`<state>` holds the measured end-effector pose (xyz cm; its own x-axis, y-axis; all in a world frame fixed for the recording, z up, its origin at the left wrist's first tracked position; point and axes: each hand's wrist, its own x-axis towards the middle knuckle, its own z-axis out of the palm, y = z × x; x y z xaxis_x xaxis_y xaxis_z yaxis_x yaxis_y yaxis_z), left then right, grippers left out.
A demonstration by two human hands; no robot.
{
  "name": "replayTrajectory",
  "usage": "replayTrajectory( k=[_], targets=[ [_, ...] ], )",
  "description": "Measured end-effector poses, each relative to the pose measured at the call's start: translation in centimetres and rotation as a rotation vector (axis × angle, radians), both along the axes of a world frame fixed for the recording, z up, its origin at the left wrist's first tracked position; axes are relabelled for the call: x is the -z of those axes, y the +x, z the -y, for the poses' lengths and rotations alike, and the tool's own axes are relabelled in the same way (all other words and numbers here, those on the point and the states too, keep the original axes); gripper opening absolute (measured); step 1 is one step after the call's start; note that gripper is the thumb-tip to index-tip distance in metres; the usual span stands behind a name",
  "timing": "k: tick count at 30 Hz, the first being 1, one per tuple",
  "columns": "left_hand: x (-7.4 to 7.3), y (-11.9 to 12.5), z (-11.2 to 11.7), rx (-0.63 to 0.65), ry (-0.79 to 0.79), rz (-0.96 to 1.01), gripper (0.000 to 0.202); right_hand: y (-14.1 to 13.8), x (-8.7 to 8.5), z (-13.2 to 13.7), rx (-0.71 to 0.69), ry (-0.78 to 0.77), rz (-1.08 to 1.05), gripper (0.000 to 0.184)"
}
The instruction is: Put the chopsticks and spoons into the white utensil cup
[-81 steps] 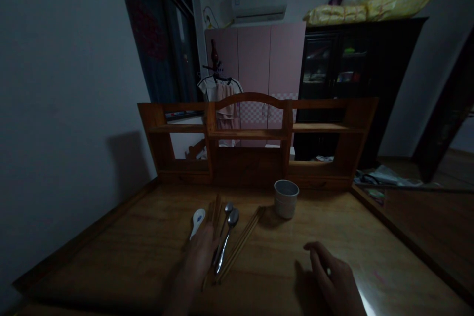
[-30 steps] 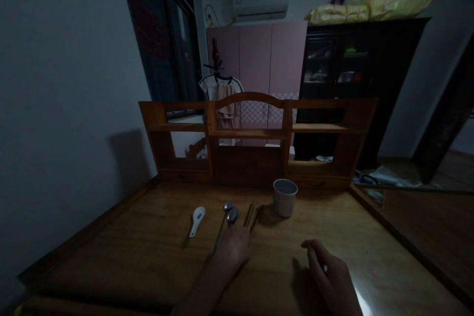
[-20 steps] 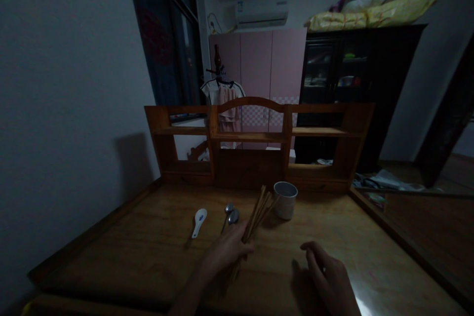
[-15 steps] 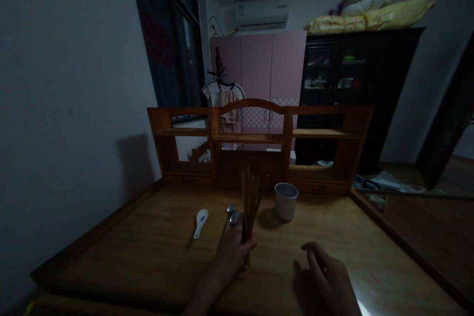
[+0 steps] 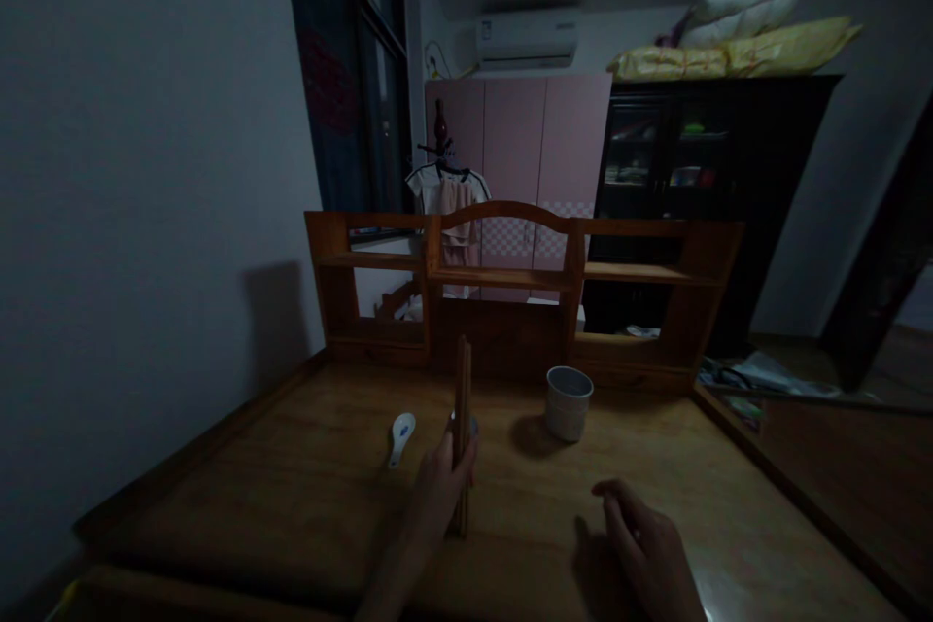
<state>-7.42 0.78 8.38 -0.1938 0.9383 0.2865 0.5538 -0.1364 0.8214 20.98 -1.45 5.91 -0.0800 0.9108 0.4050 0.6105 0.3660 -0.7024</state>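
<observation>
My left hand (image 5: 444,476) is wrapped round a bundle of wooden chopsticks (image 5: 464,398), which stands nearly upright over the table. Behind the chopsticks, part of a metal spoon (image 5: 473,425) shows; the rest is covered by my hand and the bundle. A white ceramic spoon (image 5: 401,435) with a blue mark lies to the left of that hand. To the right stands a grey metal cup (image 5: 569,403), apart from both hands. My right hand (image 5: 645,535) is held low at the right, its fingers loosely bent with nothing in them.
The wooden table (image 5: 306,505) has a raised edge along its right side. A wooden shelf unit (image 5: 502,279) stands across its back. On the left is a plain wall (image 5: 182,214); farther off are a pink wardrobe (image 5: 510,136) and a dark cabinet (image 5: 765,175).
My left hand has shifted slightly left, and the chopsticks, fanned out before, are now gathered close together. The metal spoons are now mostly hidden. My right hand has barely moved.
</observation>
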Motion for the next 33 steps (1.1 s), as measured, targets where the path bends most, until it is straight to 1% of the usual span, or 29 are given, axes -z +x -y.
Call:
replayTrajectory(
  k=[3, 5, 7, 10, 13, 15, 17, 20, 26, 30, 32, 33],
  targets=[
    [0.8, -0.2, 0.3, 0.037, -0.019, 0.071, 0.040, -3.2, -2.2, -0.3, -0.082, -0.003, -0.080, 0.031],
    [1.2, -0.3, 0.4, 0.088, -0.015, 0.140, 0.041, -6.3, -3.7, -0.9, -0.165, -0.008, -0.146, 0.031],
    [1.3, -0.3, 0.6, 0.138, 0.006, 0.207, 0.042, -9.7, -4.7, -2.1, -0.258, -0.018, -0.209, 0.032],
    [0.9, -0.4, 0.8, 0.227, 0.025, 0.323, 0.045, -13.8, -5.4, -4.6, -0.369, -0.076, -0.325, 0.041],
    [0.4, -0.6, 1.0, 0.326, 0.033, 0.422, 0.045, -16.2, -5.4, -6.9, -0.504, -0.155, -0.407, 0.039],
    [0.4, -0.7, 1.0, 0.388, 0.007, 0.507, 0.043, -16.8, -5.4, -7.9, -0.534, -0.153, -0.436, 0.037],
    [0.6, -0.8, 0.9, 0.431, -0.038, 0.612, 0.043, -16.9, -5.4, -8.6, -0.533, -0.147, -0.457, 0.037],
    [1.0, -0.9, 0.5, 0.448, -0.074, 0.715, 0.046, -16.8, -5.3, -9.2, -0.545, -0.152, -0.486, 0.037],
    [1.5, -1.3, 0.1, 0.403, -0.044, 0.748, 0.046, -16.5, -5.0, -10.3, -0.512, -0.089, -0.515, 0.035],
    [1.8, -1.3, -0.1, 0.398, -0.043, 0.766, 0.045, -16.4, -5.0, -10.4, -0.506, -0.063, -0.520, 0.033],
    [2.0, -1.4, -0.3, 0.357, -0.034, 0.771, 0.044, -16.3, -5.2, -10.3, -0.507, -0.042, -0.513, 0.032],
    [2.1, -1.6, -0.4, 0.307, -0.016, 0.751, 0.044, -16.3, -5.4, -10.2, -0.506, -0.031, -0.507, 0.031]
  ],
)
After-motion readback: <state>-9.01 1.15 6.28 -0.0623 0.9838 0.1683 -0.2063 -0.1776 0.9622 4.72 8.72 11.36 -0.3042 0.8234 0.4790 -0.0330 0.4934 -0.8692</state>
